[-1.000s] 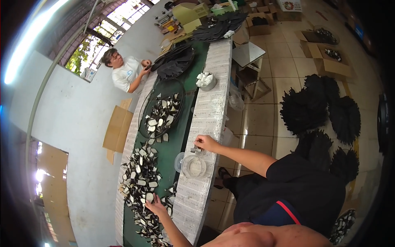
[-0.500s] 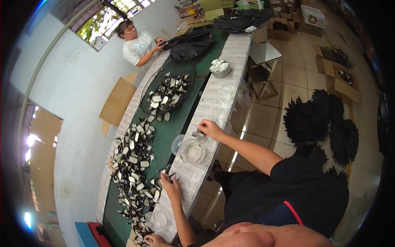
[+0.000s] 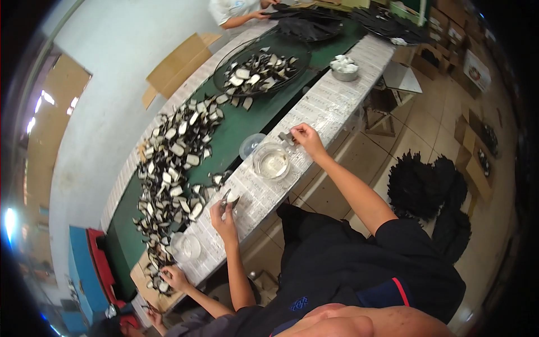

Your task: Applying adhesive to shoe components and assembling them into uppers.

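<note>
Between the fingertips of my left hand [image 3: 225, 220] is a small curved black-and-white piece [image 3: 232, 196], held over the paper-covered table edge [image 3: 255, 188]. My right hand [image 3: 307, 140], farther along the same edge, pinches a small grey piece [image 3: 286, 137] whose kind I cannot make out. A clear round bowl [image 3: 271, 161] stands just beside my right hand, and a clear round dish [image 3: 251, 146] sits beyond it on the green strip. Left of my left hand lies a long heap of the same black-and-white pieces [image 3: 174, 163].
A wide round tray [image 3: 261, 73] holds more pieces. Black flat material [image 3: 309, 25] is piled at the far end, near another person's arm [image 3: 238, 21]. A co-worker's hand [image 3: 175, 278] touches the heap at lower left, by a clear tub [image 3: 185, 247]. A metal bowl [image 3: 344, 70] holds white wads.
The view has swung, so the table sits differently in it. My left hand has turned, and the piece in it now shows its white face. My right hand stays beside the clear bowl.
</note>
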`<move>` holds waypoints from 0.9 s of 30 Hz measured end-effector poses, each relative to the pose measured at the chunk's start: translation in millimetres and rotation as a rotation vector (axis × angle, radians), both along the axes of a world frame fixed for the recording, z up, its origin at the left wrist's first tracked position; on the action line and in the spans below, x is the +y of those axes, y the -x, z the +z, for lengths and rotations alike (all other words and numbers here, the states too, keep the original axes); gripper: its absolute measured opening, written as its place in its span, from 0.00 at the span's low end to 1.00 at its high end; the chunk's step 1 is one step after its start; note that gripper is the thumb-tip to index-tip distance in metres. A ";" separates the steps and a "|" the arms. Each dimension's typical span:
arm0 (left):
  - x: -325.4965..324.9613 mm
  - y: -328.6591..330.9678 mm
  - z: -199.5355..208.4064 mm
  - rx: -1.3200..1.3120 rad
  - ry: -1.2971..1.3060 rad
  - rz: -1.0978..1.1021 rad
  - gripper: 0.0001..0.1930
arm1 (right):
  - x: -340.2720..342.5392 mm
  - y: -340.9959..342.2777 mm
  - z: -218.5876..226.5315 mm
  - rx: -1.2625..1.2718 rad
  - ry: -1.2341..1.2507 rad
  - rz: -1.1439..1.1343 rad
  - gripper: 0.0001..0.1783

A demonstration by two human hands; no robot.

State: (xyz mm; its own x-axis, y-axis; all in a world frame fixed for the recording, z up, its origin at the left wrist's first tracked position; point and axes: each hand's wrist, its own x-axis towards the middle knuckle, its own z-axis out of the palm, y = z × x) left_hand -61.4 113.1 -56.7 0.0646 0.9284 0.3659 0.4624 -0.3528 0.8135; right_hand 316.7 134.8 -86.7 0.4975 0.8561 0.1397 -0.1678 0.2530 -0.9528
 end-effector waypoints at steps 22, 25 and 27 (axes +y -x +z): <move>-117.3 -28.6 -6.3 -1.183 0.646 -0.025 0.16 | -125.7 102.2 113.5 -0.569 -0.108 0.185 0.10; -123.5 -36.5 6.3 -1.121 0.634 -0.058 0.16 | -148.0 126.5 121.5 -0.848 -0.153 0.291 0.11; -128.6 -39.3 13.0 -1.107 0.632 -0.069 0.17 | -158.5 138.8 126.2 -0.987 -0.224 0.345 0.14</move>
